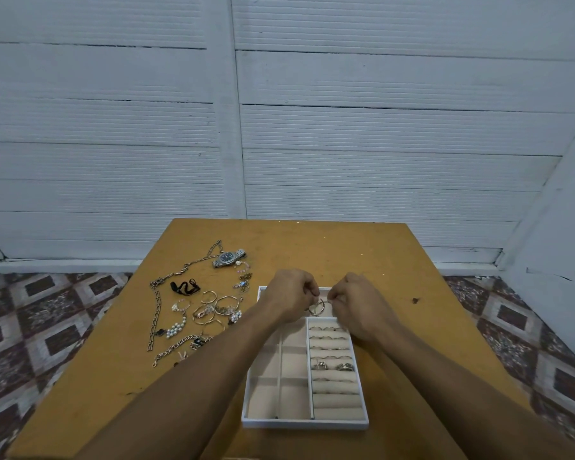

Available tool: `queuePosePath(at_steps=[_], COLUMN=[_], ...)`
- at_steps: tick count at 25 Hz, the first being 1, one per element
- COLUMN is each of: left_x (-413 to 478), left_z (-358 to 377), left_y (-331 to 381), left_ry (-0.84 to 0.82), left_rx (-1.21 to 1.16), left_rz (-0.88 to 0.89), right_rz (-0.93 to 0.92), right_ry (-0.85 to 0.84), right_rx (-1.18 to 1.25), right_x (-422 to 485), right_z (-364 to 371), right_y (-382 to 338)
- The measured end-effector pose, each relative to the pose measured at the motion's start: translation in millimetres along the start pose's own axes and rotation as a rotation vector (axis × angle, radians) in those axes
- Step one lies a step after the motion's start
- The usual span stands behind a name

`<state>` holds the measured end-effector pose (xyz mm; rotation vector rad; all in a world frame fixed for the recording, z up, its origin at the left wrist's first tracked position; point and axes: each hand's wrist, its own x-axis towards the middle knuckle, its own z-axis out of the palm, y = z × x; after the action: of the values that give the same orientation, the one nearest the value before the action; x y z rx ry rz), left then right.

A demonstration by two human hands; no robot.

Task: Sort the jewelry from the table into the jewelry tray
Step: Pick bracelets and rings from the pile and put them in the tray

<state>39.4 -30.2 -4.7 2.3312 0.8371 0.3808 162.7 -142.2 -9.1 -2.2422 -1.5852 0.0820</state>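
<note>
– While both hands are bunched over the far end of the jewelry tray (306, 423), what's actually held?
– Thin silver hoop (319, 308). Left hand (289, 295) and right hand (357, 302) are both curled, fingertips pinching it from either side, just above the tray's far compartment. One hoop or a linked pair, can't tell.
– Rest of the job?
– Mostly undone, I'd say. A few rings sit in the ring rolls (336, 403) on the tray's right side; the left compartments look bare. A heap (210, 310) lies on the table (346, 254) left of the tray: watch (228, 258), chain necklace (155, 313), more hoops, pearl pieces.
– Risks?
– Two-sided pinch on springy wire: an uneven release could flick it past the far rim onto the table. If it's two pieces hooked together, pulling could bend one. The left forearm also crosses close to the heap's near edge, so drawing back could drag a chain along.
</note>
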Motion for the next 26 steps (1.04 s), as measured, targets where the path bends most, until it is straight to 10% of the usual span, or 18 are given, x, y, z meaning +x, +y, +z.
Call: queuePosePath(at_steps=[26], left_x=[-37], left_z=[-36], left_y=[-31], left_ry=[0.243], left_rx=[0.029], left_rz=[-0.057], right_rz=[0.072], right_ry=[0.043], right_rx=[0.224], right_x=[1], right_z=[-5], right_y=[-42])
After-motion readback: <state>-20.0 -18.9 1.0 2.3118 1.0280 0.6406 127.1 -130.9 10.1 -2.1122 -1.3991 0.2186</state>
